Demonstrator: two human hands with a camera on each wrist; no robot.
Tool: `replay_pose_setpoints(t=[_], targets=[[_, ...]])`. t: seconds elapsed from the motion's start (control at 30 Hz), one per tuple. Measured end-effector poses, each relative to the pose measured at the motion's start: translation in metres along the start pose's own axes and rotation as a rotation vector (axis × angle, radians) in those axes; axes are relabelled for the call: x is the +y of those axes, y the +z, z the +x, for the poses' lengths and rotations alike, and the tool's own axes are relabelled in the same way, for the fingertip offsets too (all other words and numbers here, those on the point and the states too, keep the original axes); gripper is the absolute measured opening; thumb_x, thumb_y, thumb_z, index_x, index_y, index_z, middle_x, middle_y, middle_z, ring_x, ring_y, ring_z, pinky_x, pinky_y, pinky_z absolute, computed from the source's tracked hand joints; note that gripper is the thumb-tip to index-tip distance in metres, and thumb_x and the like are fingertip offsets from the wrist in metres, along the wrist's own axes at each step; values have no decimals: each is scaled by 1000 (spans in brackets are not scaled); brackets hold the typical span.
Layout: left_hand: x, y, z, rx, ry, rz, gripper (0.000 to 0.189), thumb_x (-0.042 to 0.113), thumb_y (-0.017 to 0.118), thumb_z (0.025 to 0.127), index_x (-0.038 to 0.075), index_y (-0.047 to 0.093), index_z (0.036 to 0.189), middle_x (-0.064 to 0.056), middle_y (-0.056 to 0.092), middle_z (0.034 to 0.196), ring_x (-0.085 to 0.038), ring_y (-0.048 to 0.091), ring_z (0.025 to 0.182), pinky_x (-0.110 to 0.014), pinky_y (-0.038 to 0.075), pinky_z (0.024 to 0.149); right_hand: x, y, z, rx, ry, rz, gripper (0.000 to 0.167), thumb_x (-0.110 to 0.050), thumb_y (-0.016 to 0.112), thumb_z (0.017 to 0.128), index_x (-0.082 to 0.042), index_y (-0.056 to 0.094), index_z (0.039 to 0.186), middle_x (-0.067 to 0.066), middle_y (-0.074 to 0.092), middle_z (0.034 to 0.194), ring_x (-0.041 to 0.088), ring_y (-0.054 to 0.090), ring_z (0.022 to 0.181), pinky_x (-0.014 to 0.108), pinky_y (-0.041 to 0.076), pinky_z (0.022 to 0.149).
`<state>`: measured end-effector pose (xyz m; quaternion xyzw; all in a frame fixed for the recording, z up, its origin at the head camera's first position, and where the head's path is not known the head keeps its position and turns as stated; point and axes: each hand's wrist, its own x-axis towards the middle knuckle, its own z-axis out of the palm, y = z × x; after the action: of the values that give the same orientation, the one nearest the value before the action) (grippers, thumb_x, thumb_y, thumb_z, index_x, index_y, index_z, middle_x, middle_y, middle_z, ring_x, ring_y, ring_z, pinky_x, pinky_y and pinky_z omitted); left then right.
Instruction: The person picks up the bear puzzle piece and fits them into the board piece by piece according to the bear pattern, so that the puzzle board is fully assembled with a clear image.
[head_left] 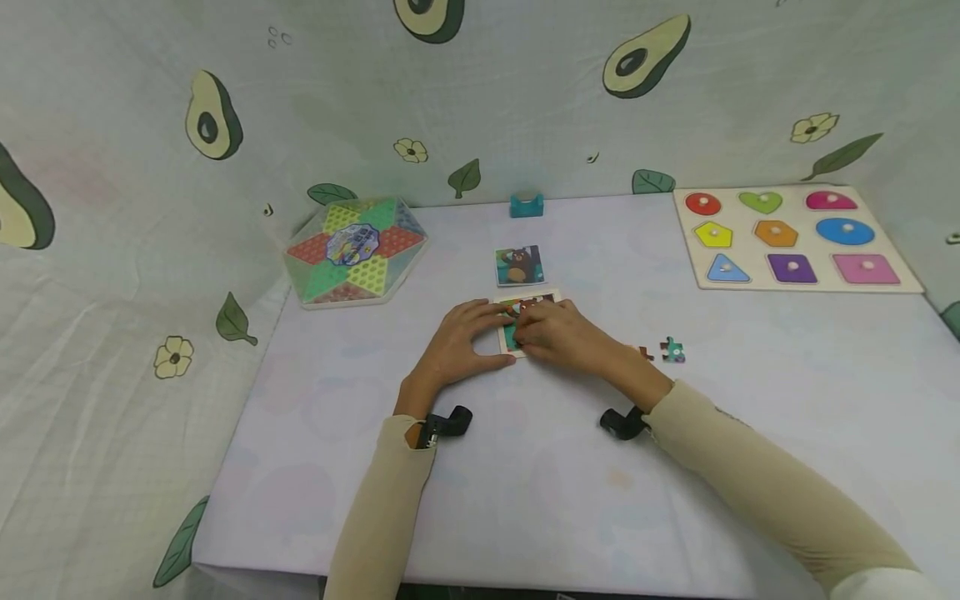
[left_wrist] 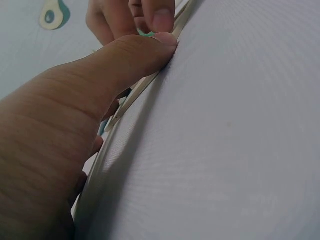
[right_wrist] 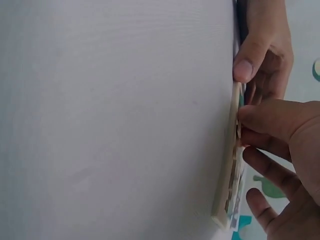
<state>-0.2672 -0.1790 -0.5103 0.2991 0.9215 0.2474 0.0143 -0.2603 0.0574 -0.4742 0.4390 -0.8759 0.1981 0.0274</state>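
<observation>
A small jigsaw puzzle board (head_left: 510, 337) with a pale wooden frame and a bear picture lies on the table, partly hidden beneath both hands. My left hand (head_left: 467, 340) holds it at the left, thumb on the near edge and fingers reaching over the side. Over the board's face is my right hand (head_left: 558, 335); its thumb and index finger pinch a puzzle piece against the picture, mostly hidden by the fingertips. In the right wrist view, the frame (right_wrist: 226, 195) appears nearly edge-on. Beside the right wrist lie loose puzzle pieces, including a teal one (head_left: 672, 350).
Behind the board is a square bear picture card (head_left: 519, 266), with a small teal stand (head_left: 527, 206) farther back. A hexagonal star-patterned game box (head_left: 356, 250) sits at the back left. A wooden shape board (head_left: 798, 242) with knobbed pieces occupies the back right.
</observation>
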Motion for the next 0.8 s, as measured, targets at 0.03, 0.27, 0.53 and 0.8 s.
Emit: replay_pose_setpoints(t=[0.03, 0.27, 0.53, 0.8], targets=[[0, 0, 1, -1, 5, 0, 66, 58, 73, 84, 23, 62, 138, 7, 47, 151, -22, 31, 145, -43, 19, 119, 0, -2, -1, -14, -1, -10, 17, -14, 74, 92, -11, 79, 108, 2, 67, 113, 23, 57, 110, 48, 42, 79], [-1, 2, 1, 2, -15, -12, 66, 58, 75, 82, 24, 63, 137, 8, 47, 151, -19, 30, 145, -45, 18, 119, -2, -7, -1, -93, 87, 15, 25, -19, 70, 95, -13, 73, 119, 3, 63, 126, 27, 51, 123, 53, 41, 89], [-3, 6, 1, 0, 3, -26, 66, 59, 74, 83, 25, 61, 139, 8, 46, 152, -20, 30, 146, -43, 18, 119, -4, -4, -4, -69, 165, -23, 26, -21, 64, 99, -13, 73, 122, 4, 59, 123, 28, 46, 125, 56, 36, 96], [-3, 3, 1, 0, -12, -10, 67, 58, 75, 83, 24, 61, 139, 8, 46, 152, -19, 29, 146, -42, 17, 119, -1, -6, -9, -76, 83, -161, 28, -25, 61, 100, -22, 73, 125, 6, 57, 124, 31, 44, 127, 60, 34, 97]])
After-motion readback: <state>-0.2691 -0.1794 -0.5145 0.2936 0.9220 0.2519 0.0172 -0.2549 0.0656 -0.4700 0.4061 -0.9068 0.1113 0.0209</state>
